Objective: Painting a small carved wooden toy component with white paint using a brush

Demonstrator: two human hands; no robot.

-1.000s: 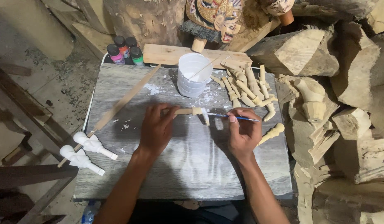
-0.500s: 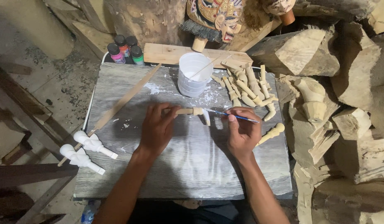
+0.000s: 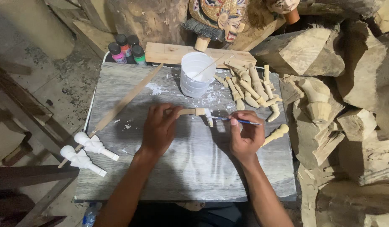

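The left hand (image 3: 159,130) holds the wooden peg (image 3: 193,112) lying sideways, and the right hand (image 3: 246,136) pinches a brush (image 3: 238,121) pointing at its white end.

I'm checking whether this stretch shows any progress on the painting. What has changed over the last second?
Nothing visibly changed. The left hand still holds the small wooden piece over the grey board, and the right hand still holds the brush with its tip at the piece's white-painted end. The white cup, the pile of unpainted carvings and the two white-painted pieces lie where they were.
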